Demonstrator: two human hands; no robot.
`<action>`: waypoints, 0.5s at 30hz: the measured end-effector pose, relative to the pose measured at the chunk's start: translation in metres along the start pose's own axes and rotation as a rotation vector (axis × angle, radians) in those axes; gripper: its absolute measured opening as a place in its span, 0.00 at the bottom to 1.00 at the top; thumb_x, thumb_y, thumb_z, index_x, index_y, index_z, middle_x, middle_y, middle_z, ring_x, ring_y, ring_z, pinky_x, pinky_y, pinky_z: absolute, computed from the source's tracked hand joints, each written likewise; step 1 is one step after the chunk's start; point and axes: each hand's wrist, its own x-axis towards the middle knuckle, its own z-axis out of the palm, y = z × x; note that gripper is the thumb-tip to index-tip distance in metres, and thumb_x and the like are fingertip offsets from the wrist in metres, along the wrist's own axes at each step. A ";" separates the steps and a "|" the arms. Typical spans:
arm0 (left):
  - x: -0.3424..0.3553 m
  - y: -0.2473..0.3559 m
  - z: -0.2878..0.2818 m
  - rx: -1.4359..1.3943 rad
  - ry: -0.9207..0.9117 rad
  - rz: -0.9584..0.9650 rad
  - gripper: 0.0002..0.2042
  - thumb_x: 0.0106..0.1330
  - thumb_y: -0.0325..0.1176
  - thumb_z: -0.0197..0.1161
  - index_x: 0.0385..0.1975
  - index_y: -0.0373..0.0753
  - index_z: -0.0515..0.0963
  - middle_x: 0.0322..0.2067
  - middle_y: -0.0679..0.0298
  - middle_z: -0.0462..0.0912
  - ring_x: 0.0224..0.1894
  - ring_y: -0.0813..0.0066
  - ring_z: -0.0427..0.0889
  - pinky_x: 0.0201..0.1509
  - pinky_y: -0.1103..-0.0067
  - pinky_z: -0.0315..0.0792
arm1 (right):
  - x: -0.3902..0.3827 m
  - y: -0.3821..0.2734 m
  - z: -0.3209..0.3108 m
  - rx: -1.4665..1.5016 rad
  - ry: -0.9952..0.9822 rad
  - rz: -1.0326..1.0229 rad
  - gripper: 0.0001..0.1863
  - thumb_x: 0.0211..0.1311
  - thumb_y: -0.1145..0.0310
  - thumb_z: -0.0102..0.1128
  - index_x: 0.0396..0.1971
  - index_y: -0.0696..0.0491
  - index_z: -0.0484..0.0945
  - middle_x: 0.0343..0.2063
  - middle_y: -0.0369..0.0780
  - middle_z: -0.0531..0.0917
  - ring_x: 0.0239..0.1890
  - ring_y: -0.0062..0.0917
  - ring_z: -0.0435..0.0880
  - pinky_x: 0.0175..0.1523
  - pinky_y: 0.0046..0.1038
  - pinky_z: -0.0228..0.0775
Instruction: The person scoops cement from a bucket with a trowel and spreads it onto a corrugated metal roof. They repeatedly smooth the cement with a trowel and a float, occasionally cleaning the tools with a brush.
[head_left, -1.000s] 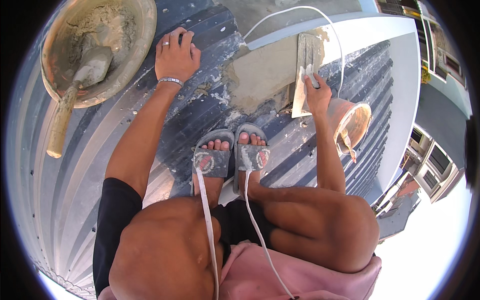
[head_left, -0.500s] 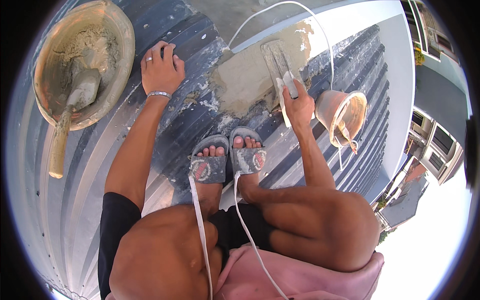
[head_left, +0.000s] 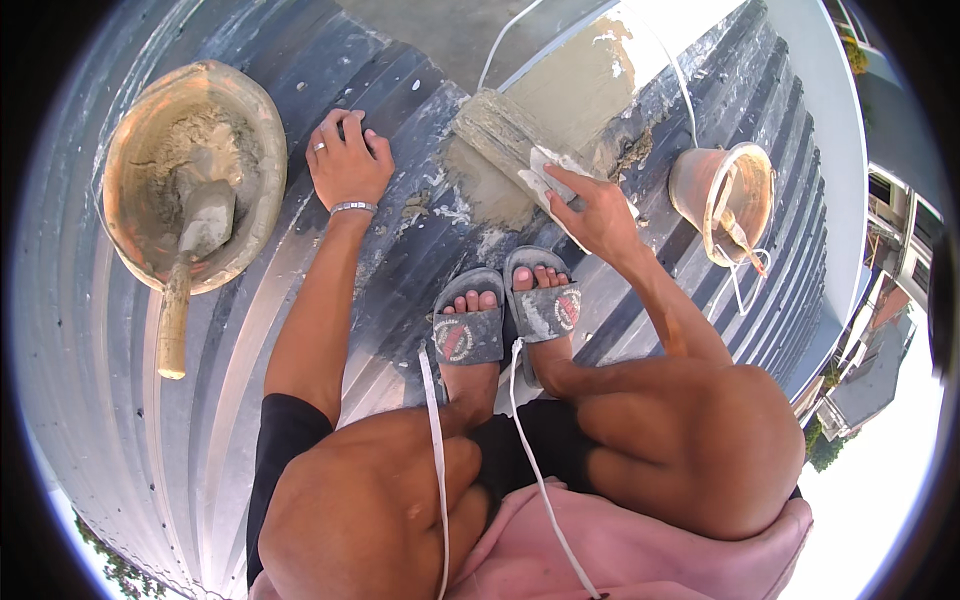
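My right hand [head_left: 600, 215] grips a long plastering trowel [head_left: 500, 132], its flat blade lying across a patch of wet grey-brown mortar [head_left: 570, 88]. The blade points up and left, and its grip is partly hidden by my fingers. On the dark ribbed metal roof [head_left: 400, 75], left of the mortar, rests my left hand [head_left: 350, 165], fingers loosely bent and thumb apart, with nothing visible in it. Farther left stands a mortar-stained tub [head_left: 262, 215] with mortar [head_left: 200, 140] inside. A wooden-handled trowel [head_left: 207, 220] leans in it, handle over the near rim.
A small mortar-stained bucket [head_left: 692, 185] with a brush [head_left: 740, 235] stands right of my right hand. White cord [head_left: 680, 75] arcs behind the mortar. My sandalled feet [head_left: 470, 325] are planted just below the patch. The roof's pale edge [head_left: 845, 130] lies at right, with buildings beyond.
The trowel blade has swung leftward over the mortar, from pointing mostly away to pointing up-left. My left hand stays on the roof. The whole view has shifted.
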 end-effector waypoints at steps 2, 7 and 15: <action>0.001 -0.002 0.001 0.008 -0.003 0.009 0.15 0.67 0.37 0.62 0.52 0.46 0.80 0.57 0.62 0.79 0.60 0.55 0.79 0.65 0.58 0.72 | -0.009 -0.008 0.015 -0.064 -0.064 -0.025 0.19 0.68 0.64 0.69 0.57 0.50 0.87 0.41 0.51 0.90 0.41 0.50 0.90 0.48 0.43 0.84; 0.001 -0.002 0.001 0.013 0.013 0.027 0.14 0.67 0.37 0.62 0.52 0.45 0.80 0.57 0.62 0.79 0.59 0.55 0.79 0.64 0.58 0.73 | -0.006 -0.006 0.024 -0.207 -0.054 0.009 0.16 0.69 0.61 0.67 0.52 0.51 0.89 0.34 0.48 0.89 0.35 0.47 0.89 0.44 0.45 0.82; 0.000 -0.001 0.002 0.010 0.012 0.029 0.14 0.67 0.36 0.61 0.51 0.44 0.80 0.56 0.62 0.79 0.58 0.55 0.79 0.62 0.58 0.73 | 0.073 0.068 -0.052 -0.263 0.285 0.256 0.17 0.69 0.60 0.68 0.52 0.51 0.90 0.41 0.55 0.90 0.45 0.51 0.91 0.53 0.40 0.83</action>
